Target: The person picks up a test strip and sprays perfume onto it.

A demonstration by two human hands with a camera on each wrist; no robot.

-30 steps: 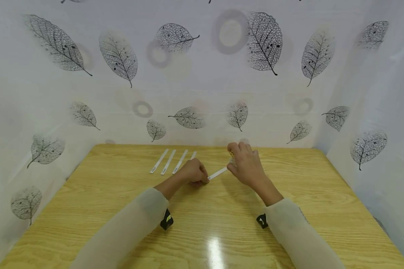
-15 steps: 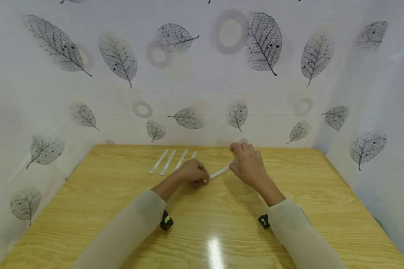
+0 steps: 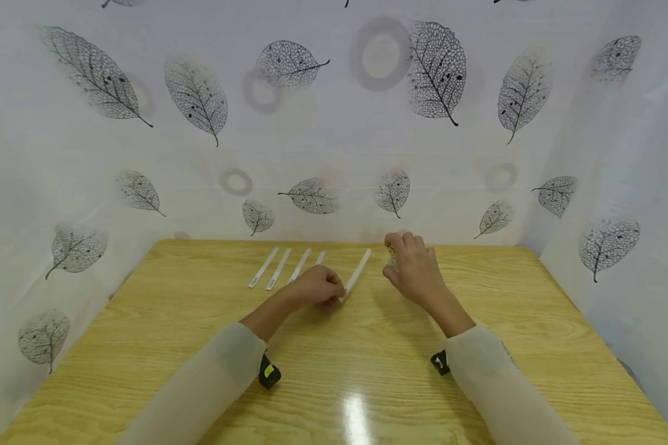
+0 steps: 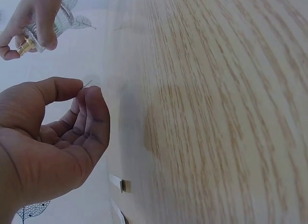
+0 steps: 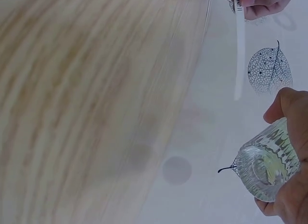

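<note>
My left hand (image 3: 318,285) pinches one end of a white paper test strip (image 3: 359,269) between thumb and fingertips. The strip slants up and away from the hand, above the table. In the left wrist view only its thin edge shows at the fingertips. To the right, my right hand (image 3: 417,272) grips a ribbed clear glass perfume bottle (image 5: 267,161). A finger lies on the gold spray top (image 4: 26,46) in the left wrist view. The bottle's thick base faces the right wrist camera. A small gap separates the strip's free end from the bottle.
Several more white test strips (image 3: 262,268) lie in a slanted row on the wooden table (image 3: 334,358), left of the left hand. That hand partly covers the rightmost ones. A leaf-patterned white curtain (image 3: 334,142) stands behind the table and at both sides.
The strip has swung from low beside the bottle to a steeper slant, its far end now up and away from it. My right hand with the bottle has shifted slightly right.
</note>
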